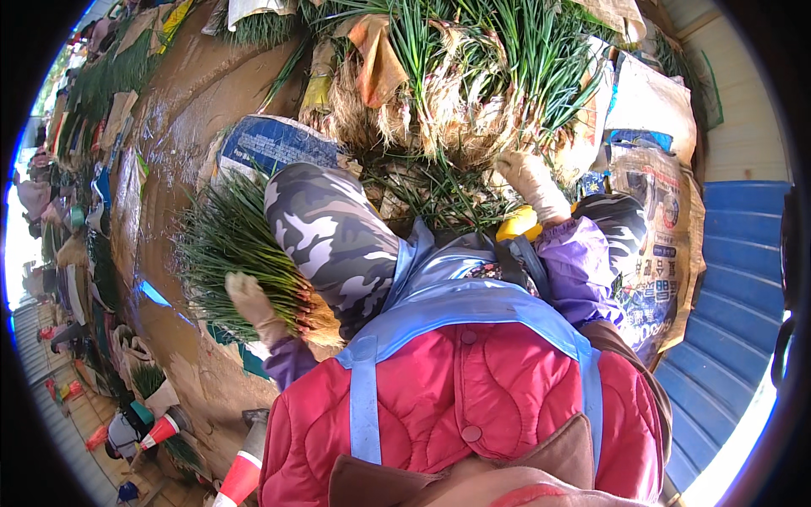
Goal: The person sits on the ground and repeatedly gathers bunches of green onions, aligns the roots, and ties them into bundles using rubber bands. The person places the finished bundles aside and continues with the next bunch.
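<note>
My left hand (250, 304), in a pale glove with a purple sleeve, lies against a neat pile of green onions (222, 253) beside my left thigh. Their reddish stems and trimmed-looking root ends point towards me. My right hand (526, 180), also gloved, reaches down by the shaggy roots of a large heap of green onions (469, 76) before me. Its fingertips are partly lost against the pale roots, so its grip is unclear. Loose leaves and scraps (437, 190) cover the ground between my knees. A yellow object (519, 223) lies just below my right wrist.
An orange cloth (377, 63) hangs over the heap. A blue printed sack (279, 142) lies at my left knee, more printed sacks (652, 241) at my right. Blue corrugated panelling (741, 253) borders the right. Wet muddy floor (184, 114) and a red-white traffic cone (239, 475) are left.
</note>
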`<control>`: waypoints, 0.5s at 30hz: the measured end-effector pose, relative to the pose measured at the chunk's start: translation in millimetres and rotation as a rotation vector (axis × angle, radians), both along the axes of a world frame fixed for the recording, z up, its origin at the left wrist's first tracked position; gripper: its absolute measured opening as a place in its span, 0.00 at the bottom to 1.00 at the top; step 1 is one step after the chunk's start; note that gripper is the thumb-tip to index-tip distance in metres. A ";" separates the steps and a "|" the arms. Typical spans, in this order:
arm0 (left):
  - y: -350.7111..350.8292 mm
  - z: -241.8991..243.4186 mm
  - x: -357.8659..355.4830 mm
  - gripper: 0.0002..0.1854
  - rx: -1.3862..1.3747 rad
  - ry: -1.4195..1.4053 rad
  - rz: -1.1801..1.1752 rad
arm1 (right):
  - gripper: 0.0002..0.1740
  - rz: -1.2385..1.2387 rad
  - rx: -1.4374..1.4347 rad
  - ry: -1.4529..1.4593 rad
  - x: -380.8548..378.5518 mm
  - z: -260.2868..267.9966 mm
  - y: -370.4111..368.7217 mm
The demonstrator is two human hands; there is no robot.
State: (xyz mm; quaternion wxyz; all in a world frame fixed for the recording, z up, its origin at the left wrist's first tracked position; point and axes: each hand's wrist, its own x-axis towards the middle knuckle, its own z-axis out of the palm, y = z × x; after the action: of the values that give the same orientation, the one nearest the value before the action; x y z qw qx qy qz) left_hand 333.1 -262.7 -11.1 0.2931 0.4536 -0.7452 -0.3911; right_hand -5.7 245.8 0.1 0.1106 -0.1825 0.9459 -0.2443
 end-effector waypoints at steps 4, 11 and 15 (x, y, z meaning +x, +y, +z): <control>70.6 167.5 -111.2 0.17 -0.347 0.346 -0.221 | 0.16 -0.041 -0.219 -0.167 -19.2 -15.2 -21.9; 203.7 210.6 -260.2 0.14 0.100 0.557 -0.846 | 0.32 -0.227 -0.142 -0.036 -55.1 -61.1 -146.9; 223.2 118.0 -305.5 0.16 0.701 0.425 -0.948 | 0.20 -0.245 -0.471 -0.285 -68.8 -50.4 -149.6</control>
State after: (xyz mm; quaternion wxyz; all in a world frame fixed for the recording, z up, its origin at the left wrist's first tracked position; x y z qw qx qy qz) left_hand 27.6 -39.5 106.9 0.0634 0.0551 -0.6183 -0.7814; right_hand -74.6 96.1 -50.3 0.1665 -0.0514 0.8531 -0.4918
